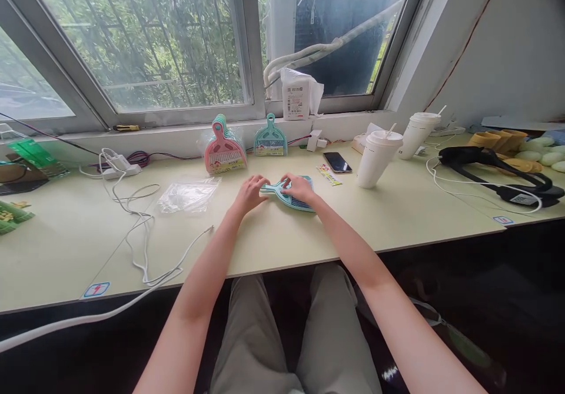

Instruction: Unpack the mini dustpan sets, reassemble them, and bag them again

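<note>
A small turquoise dustpan with a brush nested in it (300, 204) lies on the table in front of me, its handle pointing left. My left hand (253, 194) is curled about the handle's end, thumb on the near side and fingers on the far side. My right hand (299, 188) grips the set where the handle meets the pan and covers part of the brush. Beyond the hands stand a stack of pink dustpan sets in clear wrap (225, 150) and another turquoise set (271, 138), both leaning near the window sill. A printed label card (329, 175) lies to the right.
Crumpled clear plastic (188, 195) and a white cable (145, 253) lie to the left. On the right are a phone (337, 162), two white lidded cups (377, 162) (419, 135) and a black strap-like device (503, 173). The table's front edge runs close to my knees.
</note>
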### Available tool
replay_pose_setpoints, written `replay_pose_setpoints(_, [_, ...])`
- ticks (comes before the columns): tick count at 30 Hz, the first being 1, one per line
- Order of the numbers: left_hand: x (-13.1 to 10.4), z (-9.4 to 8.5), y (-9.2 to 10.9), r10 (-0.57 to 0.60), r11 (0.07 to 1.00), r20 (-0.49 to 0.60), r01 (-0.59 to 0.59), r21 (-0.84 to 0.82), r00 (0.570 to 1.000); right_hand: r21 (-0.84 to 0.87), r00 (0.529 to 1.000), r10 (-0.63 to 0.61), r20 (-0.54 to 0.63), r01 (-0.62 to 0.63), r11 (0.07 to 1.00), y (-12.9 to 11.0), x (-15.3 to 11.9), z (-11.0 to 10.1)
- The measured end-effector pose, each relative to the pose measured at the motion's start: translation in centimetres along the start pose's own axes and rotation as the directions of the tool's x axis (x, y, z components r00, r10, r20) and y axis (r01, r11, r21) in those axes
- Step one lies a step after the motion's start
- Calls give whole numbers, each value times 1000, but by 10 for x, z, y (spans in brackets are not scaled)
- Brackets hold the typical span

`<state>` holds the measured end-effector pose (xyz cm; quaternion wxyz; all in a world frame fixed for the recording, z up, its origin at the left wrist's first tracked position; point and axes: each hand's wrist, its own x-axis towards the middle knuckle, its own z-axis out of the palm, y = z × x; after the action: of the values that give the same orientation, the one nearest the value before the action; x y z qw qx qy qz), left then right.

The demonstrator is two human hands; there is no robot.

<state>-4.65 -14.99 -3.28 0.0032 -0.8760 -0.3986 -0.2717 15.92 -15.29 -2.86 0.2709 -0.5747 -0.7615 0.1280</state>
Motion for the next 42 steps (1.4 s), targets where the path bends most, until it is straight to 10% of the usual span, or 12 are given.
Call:
replay_pose_setpoints(8, [-5, -1, -4, 151, 950, 118, -177, 258, 981, 115, 997, -68, 30, 64, 991, 3, 1, 4])
replay_pose_setpoints(18, [0, 6, 8, 21, 954, 117, -55, 295, 993, 20, 992, -63, 106, 61, 998, -3, -2, -2])
replay_pose_setpoints(23, [-2, 4, 12, -105, 995, -228, 101, -28, 968, 38, 999, 24, -24, -24, 999, -12, -6, -3])
replay_pose_setpoints(25, [3, 4, 16, -341, 910, -340, 217, -353, 877, 134, 980, 100, -170, -78, 988, -19, -6, -1])
replay_pose_setpoints(28, [11, 4, 25, -466, 537, 14, 295, -790, 885, 280, 912, 162, -376, -55, 958, -28, -2, 4])
replay_pose_setpoints(30, [13, 5, 32, -302, 363, 224, 329, -872, 927, 363, 914, 150, -377, -3, 932, -26, 3, 4])
replay_pose_setpoints(33, [11, 7, 36, -271, 310, 240, 320, -895, 932, 386, 926, 162, -342, -19, 922, -2, 11, -7])
replay_pose_setpoints(37, [7, 5, 28, -437, 225, 242, 366, -903, 866, 82, 782, 350, -515, -362, 929, 57, 9, -26])
replay_pose_setpoints(42, [8, 6, 5, -635, 89, 222, 355, -931, 740, -115, 895, 417, -162, -436, 892, 89, 3, -20])
